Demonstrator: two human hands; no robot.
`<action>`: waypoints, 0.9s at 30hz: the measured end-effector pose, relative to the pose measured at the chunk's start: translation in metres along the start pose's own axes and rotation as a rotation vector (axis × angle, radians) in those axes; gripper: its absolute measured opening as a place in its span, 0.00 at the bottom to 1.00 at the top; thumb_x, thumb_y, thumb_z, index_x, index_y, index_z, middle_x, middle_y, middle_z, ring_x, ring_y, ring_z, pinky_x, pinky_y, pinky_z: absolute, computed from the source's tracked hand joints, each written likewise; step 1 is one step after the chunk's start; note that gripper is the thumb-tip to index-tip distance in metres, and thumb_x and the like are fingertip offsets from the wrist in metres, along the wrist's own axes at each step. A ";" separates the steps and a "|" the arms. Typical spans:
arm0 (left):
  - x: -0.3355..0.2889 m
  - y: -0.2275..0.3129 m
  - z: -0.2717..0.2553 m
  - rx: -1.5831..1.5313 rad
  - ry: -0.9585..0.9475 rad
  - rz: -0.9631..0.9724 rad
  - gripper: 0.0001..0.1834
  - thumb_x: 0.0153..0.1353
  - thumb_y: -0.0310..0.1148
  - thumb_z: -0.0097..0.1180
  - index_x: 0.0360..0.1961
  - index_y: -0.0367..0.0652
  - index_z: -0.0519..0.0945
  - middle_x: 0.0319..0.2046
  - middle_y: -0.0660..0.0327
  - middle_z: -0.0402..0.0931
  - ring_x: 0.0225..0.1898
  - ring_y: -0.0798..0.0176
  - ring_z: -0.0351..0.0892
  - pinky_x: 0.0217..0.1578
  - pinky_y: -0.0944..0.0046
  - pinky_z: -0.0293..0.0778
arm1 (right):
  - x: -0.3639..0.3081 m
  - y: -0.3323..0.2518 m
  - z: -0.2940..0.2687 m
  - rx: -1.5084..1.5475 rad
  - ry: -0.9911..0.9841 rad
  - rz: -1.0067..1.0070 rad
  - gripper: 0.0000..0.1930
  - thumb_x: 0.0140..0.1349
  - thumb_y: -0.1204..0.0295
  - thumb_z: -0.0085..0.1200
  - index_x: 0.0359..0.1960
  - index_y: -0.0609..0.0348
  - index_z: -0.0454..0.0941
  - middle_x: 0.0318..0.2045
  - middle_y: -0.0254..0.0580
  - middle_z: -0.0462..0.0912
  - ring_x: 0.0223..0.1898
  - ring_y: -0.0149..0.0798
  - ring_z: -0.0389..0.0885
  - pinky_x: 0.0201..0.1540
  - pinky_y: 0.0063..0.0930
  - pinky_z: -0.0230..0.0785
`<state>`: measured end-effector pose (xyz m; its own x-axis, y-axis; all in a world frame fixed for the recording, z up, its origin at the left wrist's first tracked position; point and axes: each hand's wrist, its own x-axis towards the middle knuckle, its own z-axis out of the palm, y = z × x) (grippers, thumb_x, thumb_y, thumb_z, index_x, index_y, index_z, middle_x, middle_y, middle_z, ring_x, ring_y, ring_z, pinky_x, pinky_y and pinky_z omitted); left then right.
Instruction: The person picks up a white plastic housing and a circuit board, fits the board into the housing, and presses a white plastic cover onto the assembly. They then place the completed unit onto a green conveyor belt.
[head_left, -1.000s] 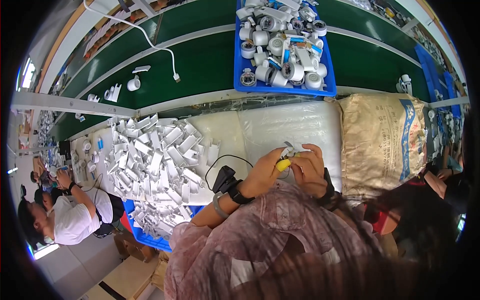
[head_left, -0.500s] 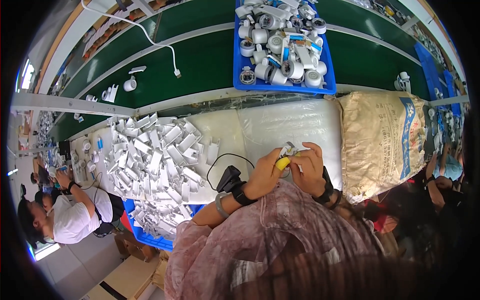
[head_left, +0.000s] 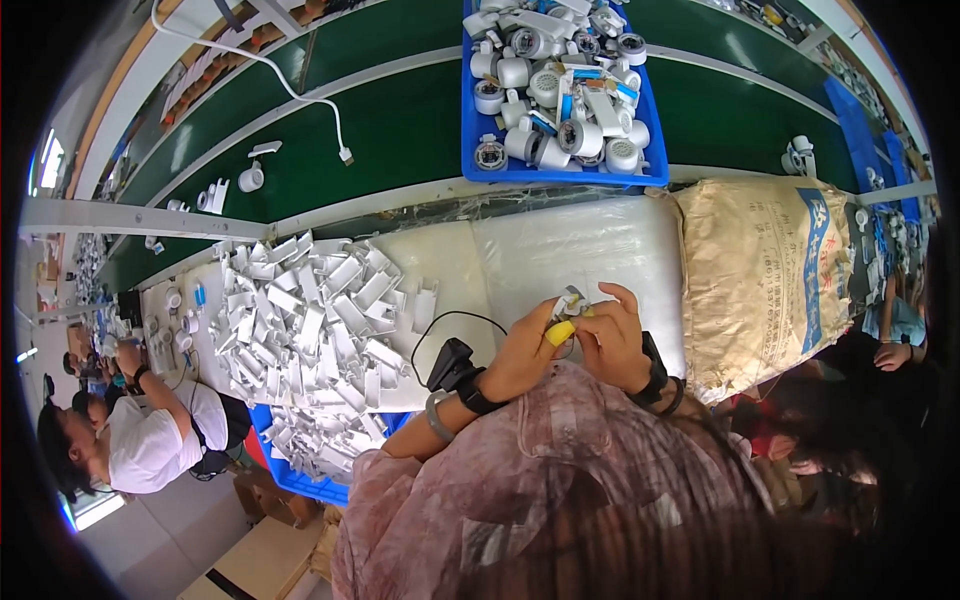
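Two bare hands meet at the centre of the frame, close in front of the wearer's patterned pinkish shirt point(head_left: 470, 450), over a small white piece point(head_left: 570, 303) and a small yellow item point(head_left: 560, 333) just below it. The left hand point(head_left: 520, 352) appears clamped on the white piece, its fingers bent around the near side; the right hand point(head_left: 615, 340) curls in from the other side, one finger raised and the rest bent toward the piece, though whether they grip it or merely rest against it cannot be told. Holding so small an object close to the body, between both hands, probably steadies it and keeps it in easy sight. Both wrists turn inward, the forearms rising from the lower part of the frame, a black box point(head_left: 453, 365) strapped at the left wrist. At centre left, a heap of white channel-shaped pieces point(head_left: 310, 320) lies loose on the pale worktop point(head_left: 440, 260), perhaps put there to be within the left arm's reach; more fill a blue bin point(head_left: 305, 485) below the worktop's edge. At upper centre, a blue tray point(head_left: 565, 177) sits on a green surface point(head_left: 400, 120), its rim likely keeping the jumbled round white units point(head_left: 545, 88) together, while a brown paper sack point(head_left: 740, 290) occupies the right of the worktop.
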<state>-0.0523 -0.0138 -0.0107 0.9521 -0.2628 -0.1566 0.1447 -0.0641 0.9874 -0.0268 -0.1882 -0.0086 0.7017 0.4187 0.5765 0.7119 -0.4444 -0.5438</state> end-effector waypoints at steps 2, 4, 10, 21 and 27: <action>0.001 0.004 -0.001 -0.063 -0.063 -0.091 0.15 0.68 0.30 0.47 0.54 0.36 0.70 0.25 0.57 0.72 0.22 0.65 0.71 0.26 0.64 0.69 | -0.002 -0.001 0.000 0.000 0.000 0.014 0.11 0.49 0.82 0.61 0.34 0.57 0.77 0.28 0.35 0.77 0.30 0.37 0.76 0.57 0.47 0.66; 0.000 0.013 -0.001 -0.061 -0.075 -0.128 0.15 0.68 0.30 0.47 0.54 0.36 0.70 0.25 0.57 0.72 0.23 0.65 0.71 0.27 0.64 0.69 | -0.002 -0.004 -0.001 -0.019 0.013 0.034 0.11 0.49 0.82 0.60 0.34 0.56 0.77 0.27 0.34 0.76 0.30 0.37 0.76 0.58 0.47 0.65; -0.005 0.005 0.003 0.015 -0.024 -0.129 0.15 0.67 0.29 0.47 0.53 0.37 0.71 0.31 0.49 0.75 0.29 0.53 0.76 0.32 0.60 0.72 | -0.005 -0.007 0.005 -0.033 0.039 0.046 0.11 0.48 0.83 0.61 0.33 0.57 0.77 0.27 0.34 0.76 0.29 0.37 0.76 0.57 0.46 0.66; -0.007 -0.003 0.000 0.251 0.046 0.145 0.19 0.60 0.22 0.46 0.53 0.37 0.71 0.42 0.41 0.76 0.43 0.35 0.76 0.42 0.51 0.74 | -0.005 -0.012 0.009 -0.064 0.064 0.043 0.11 0.47 0.81 0.63 0.33 0.57 0.78 0.27 0.34 0.78 0.30 0.37 0.76 0.56 0.45 0.67; 0.007 0.006 -0.010 0.081 -0.026 -0.124 0.17 0.69 0.28 0.42 0.57 0.38 0.71 0.30 0.57 0.77 0.24 0.67 0.75 0.25 0.68 0.71 | 0.001 -0.003 0.012 -0.033 0.024 0.122 0.14 0.47 0.82 0.62 0.37 0.58 0.76 0.33 0.42 0.76 0.37 0.48 0.76 0.49 0.43 0.67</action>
<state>-0.0422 -0.0062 -0.0056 0.9209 -0.2726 -0.2785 0.2374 -0.1744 0.9556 -0.0280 -0.1772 -0.0139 0.7819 0.3411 0.5217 0.6196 -0.5166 -0.5909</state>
